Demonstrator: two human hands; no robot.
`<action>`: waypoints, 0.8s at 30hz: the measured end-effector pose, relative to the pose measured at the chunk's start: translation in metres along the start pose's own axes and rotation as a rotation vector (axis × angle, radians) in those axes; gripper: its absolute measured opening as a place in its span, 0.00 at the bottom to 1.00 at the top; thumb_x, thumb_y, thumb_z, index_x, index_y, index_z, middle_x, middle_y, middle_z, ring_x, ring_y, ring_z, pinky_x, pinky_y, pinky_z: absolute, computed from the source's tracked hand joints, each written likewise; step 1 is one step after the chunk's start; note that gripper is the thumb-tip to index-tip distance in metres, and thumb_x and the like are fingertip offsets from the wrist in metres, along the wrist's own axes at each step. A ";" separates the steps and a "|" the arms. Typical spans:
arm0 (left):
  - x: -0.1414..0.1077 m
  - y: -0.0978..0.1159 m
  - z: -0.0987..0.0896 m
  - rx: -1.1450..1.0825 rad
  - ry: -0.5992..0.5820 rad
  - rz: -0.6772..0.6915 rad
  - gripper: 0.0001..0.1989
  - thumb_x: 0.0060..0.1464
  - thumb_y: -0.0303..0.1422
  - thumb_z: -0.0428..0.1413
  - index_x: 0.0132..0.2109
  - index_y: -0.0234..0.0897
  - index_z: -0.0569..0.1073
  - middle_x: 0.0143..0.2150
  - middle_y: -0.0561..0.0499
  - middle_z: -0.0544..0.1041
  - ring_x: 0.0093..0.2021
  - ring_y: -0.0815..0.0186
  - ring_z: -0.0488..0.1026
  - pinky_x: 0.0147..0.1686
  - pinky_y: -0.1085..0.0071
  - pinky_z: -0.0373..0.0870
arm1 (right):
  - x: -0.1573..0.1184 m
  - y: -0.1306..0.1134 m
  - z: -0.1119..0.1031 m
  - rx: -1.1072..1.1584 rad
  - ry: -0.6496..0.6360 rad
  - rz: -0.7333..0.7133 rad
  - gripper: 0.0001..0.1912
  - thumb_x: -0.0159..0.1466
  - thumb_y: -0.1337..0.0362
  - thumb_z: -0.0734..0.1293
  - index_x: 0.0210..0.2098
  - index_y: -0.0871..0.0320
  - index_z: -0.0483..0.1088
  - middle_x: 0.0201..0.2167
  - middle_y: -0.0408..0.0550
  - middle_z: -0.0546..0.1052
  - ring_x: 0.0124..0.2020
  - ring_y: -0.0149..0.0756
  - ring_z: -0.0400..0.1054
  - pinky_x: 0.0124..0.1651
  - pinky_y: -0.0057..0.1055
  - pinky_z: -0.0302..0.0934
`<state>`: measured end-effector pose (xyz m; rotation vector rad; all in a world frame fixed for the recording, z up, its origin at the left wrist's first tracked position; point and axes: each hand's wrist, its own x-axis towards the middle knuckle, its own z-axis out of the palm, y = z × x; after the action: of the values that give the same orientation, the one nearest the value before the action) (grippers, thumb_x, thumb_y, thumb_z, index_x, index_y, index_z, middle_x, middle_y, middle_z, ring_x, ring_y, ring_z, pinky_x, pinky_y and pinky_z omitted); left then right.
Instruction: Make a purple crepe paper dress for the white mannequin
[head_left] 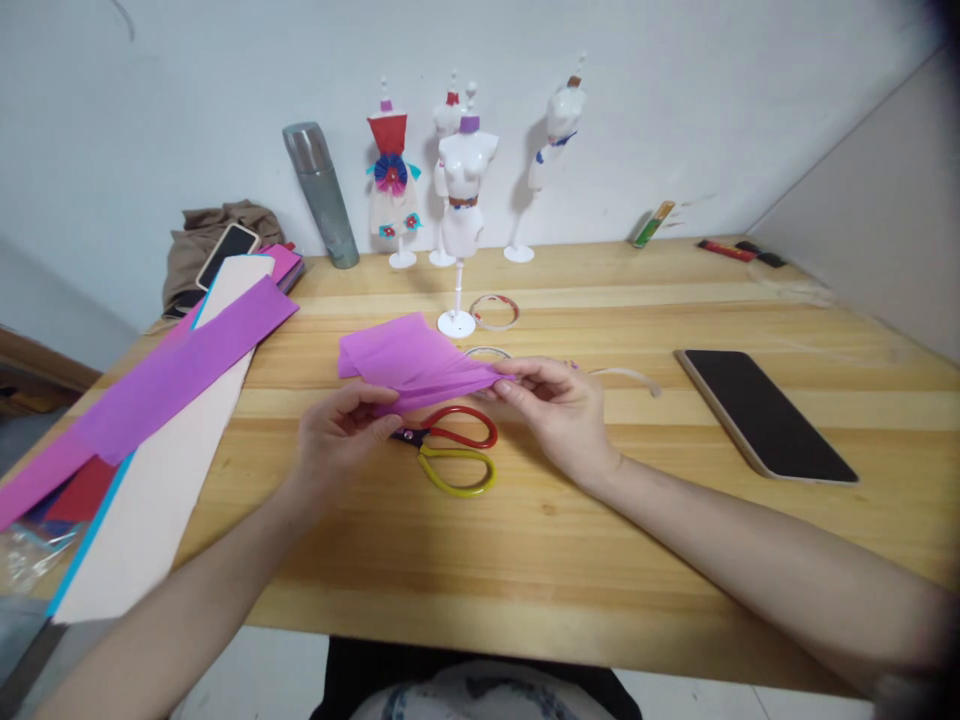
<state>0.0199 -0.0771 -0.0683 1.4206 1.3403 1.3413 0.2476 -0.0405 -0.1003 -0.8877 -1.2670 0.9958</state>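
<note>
Here | left grip (330,430) pinching purple sheet (409,355) | right grip (564,415) pinching its gathered end | scissors (411,437) on table (525,560)

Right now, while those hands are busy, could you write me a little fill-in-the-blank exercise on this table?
Beside the purple sheet held by the left hand and right hand, the scissors have one red handle and one ____ handle.
The white mannequins number ____.
The larger phone lies to the ____ of the scissors.

Missing words: yellow; four; right.
</note>
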 end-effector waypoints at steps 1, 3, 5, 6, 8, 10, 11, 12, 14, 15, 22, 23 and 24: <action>0.000 0.000 0.000 -0.003 0.013 0.009 0.08 0.43 0.32 0.67 0.33 0.37 0.79 0.31 0.52 0.80 0.33 0.65 0.77 0.37 0.67 0.77 | 0.000 0.000 0.000 -0.002 -0.007 -0.003 0.06 0.55 0.63 0.75 0.34 0.52 0.78 0.33 0.44 0.83 0.34 0.37 0.78 0.45 0.41 0.76; -0.001 -0.001 0.000 -0.010 0.027 0.030 0.06 0.44 0.32 0.67 0.32 0.38 0.79 0.30 0.53 0.79 0.32 0.65 0.76 0.37 0.67 0.76 | -0.002 0.001 0.000 -0.012 -0.019 -0.012 0.06 0.56 0.64 0.75 0.34 0.52 0.78 0.33 0.44 0.82 0.35 0.38 0.78 0.46 0.41 0.76; -0.002 -0.001 -0.001 -0.003 0.033 0.051 0.05 0.46 0.32 0.66 0.33 0.39 0.79 0.31 0.53 0.80 0.33 0.64 0.77 0.38 0.66 0.76 | -0.003 0.001 0.000 -0.030 -0.018 -0.023 0.06 0.57 0.64 0.74 0.35 0.52 0.79 0.33 0.45 0.82 0.35 0.38 0.78 0.46 0.42 0.76; -0.002 -0.002 -0.001 0.013 0.033 0.060 0.05 0.46 0.32 0.66 0.33 0.39 0.79 0.32 0.53 0.80 0.34 0.63 0.77 0.38 0.65 0.76 | -0.004 0.001 0.000 -0.040 -0.012 -0.029 0.06 0.57 0.64 0.74 0.35 0.52 0.79 0.34 0.45 0.83 0.36 0.38 0.78 0.46 0.42 0.76; -0.002 -0.002 -0.002 0.062 0.036 0.078 0.06 0.47 0.33 0.66 0.35 0.40 0.80 0.34 0.52 0.81 0.35 0.61 0.77 0.38 0.63 0.76 | -0.005 0.002 0.001 -0.051 0.002 -0.038 0.06 0.57 0.65 0.74 0.35 0.52 0.79 0.34 0.45 0.83 0.36 0.39 0.79 0.46 0.42 0.76; -0.001 -0.003 -0.003 0.114 0.041 0.098 0.06 0.48 0.33 0.65 0.37 0.40 0.81 0.34 0.52 0.81 0.36 0.61 0.78 0.38 0.64 0.76 | -0.006 0.002 0.001 -0.043 0.009 -0.056 0.06 0.56 0.66 0.74 0.35 0.52 0.79 0.34 0.45 0.83 0.35 0.38 0.79 0.45 0.41 0.77; -0.001 -0.003 -0.003 0.132 0.043 0.108 0.06 0.48 0.33 0.65 0.37 0.41 0.81 0.34 0.52 0.81 0.36 0.61 0.78 0.38 0.65 0.76 | -0.006 0.002 0.001 -0.036 0.010 -0.064 0.06 0.56 0.66 0.74 0.35 0.52 0.79 0.34 0.44 0.83 0.35 0.38 0.79 0.44 0.40 0.77; -0.001 -0.004 -0.004 0.144 0.049 0.118 0.06 0.49 0.33 0.64 0.36 0.41 0.82 0.34 0.51 0.81 0.36 0.61 0.78 0.38 0.65 0.76 | -0.006 0.001 0.001 -0.034 0.009 -0.067 0.06 0.56 0.66 0.74 0.35 0.52 0.79 0.34 0.44 0.83 0.35 0.38 0.79 0.44 0.40 0.77; -0.001 -0.005 -0.004 0.155 0.065 0.125 0.04 0.49 0.33 0.64 0.35 0.41 0.81 0.35 0.51 0.81 0.36 0.62 0.78 0.38 0.66 0.76 | -0.006 0.001 0.001 -0.044 0.005 -0.065 0.06 0.57 0.66 0.74 0.35 0.51 0.79 0.34 0.44 0.83 0.35 0.38 0.79 0.45 0.40 0.77; -0.002 -0.006 -0.004 0.155 0.075 0.122 0.04 0.49 0.33 0.64 0.34 0.41 0.81 0.35 0.51 0.81 0.36 0.62 0.78 0.38 0.66 0.76 | -0.005 0.001 0.001 -0.054 0.002 -0.059 0.06 0.57 0.66 0.74 0.35 0.51 0.79 0.34 0.44 0.83 0.36 0.38 0.79 0.45 0.40 0.77; 0.000 -0.004 -0.002 0.085 0.117 0.034 0.05 0.45 0.33 0.65 0.29 0.39 0.78 0.28 0.53 0.79 0.30 0.65 0.77 0.34 0.68 0.76 | -0.006 -0.001 0.002 -0.034 0.011 -0.071 0.06 0.56 0.67 0.74 0.34 0.51 0.79 0.34 0.44 0.84 0.35 0.37 0.79 0.45 0.39 0.77; 0.001 -0.003 -0.002 0.061 0.115 0.023 0.05 0.45 0.33 0.65 0.29 0.39 0.77 0.27 0.53 0.78 0.29 0.66 0.76 0.33 0.68 0.76 | -0.006 -0.002 0.002 -0.036 0.014 -0.072 0.06 0.56 0.67 0.74 0.34 0.52 0.79 0.34 0.44 0.84 0.35 0.37 0.79 0.45 0.39 0.77; 0.001 -0.002 -0.002 0.037 0.111 0.010 0.05 0.44 0.33 0.65 0.29 0.39 0.77 0.26 0.54 0.78 0.28 0.66 0.76 0.32 0.68 0.76 | -0.007 -0.002 0.002 -0.040 0.016 -0.071 0.06 0.56 0.66 0.74 0.34 0.52 0.79 0.34 0.45 0.84 0.35 0.37 0.79 0.46 0.40 0.77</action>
<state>0.0176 -0.0758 -0.0701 1.3962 1.4380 1.4271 0.2453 -0.0473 -0.1005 -0.8740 -1.2996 0.9084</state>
